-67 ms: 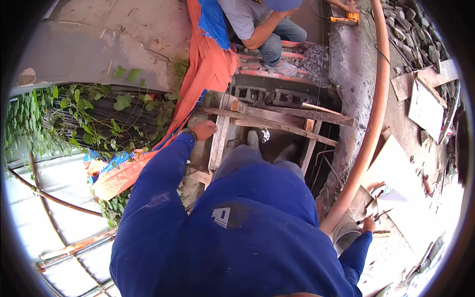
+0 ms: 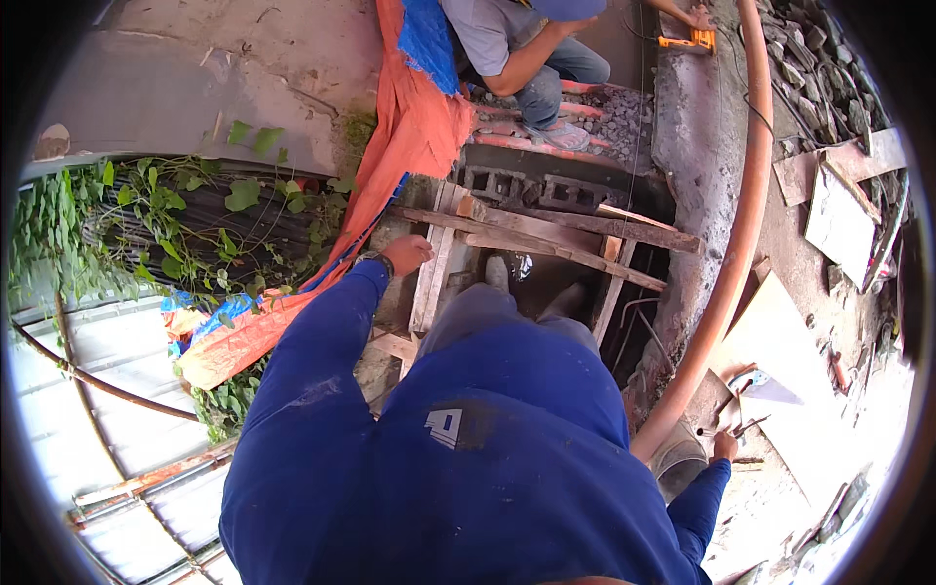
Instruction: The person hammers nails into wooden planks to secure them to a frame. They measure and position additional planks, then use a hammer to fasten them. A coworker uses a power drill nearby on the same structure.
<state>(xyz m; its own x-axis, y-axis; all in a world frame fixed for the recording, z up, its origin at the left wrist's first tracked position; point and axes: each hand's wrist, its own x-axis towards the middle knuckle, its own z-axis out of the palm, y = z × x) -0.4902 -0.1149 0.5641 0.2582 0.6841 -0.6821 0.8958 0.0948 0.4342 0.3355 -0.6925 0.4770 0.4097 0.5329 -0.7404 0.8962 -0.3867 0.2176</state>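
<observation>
My left hand [image 2: 409, 254], fingers curled, is beside the upright pale board [image 2: 436, 273] of a rough timber frame; whether it grips anything is hidden. A crosspiece [image 2: 546, 234] spans the frame above my boots. Out to the lower right, my right hand [image 2: 724, 447] is closed around a thin dark tool [image 2: 747, 426], too small to name exactly. A grey bucket [image 2: 680, 456] stands just left of that hand. Above the hand, on a pale sheet, lies a tool with a triangular metal blade [image 2: 772, 388].
A long orange pipe [image 2: 733, 283] curves along my right side. Ahead, a person in grey [image 2: 531, 68] crouches beyond hollow blocks [image 2: 575, 192]. An orange-and-blue tarp [image 2: 409, 127] hangs at left near vines [image 2: 229, 200]. Rubble [image 2: 814, 78] and an orange power tool [image 2: 690, 42] lie far right.
The view has shifted slightly. My left hand has edged a little to the right, toward the board. The dark tool in my right hand has turned slightly.
</observation>
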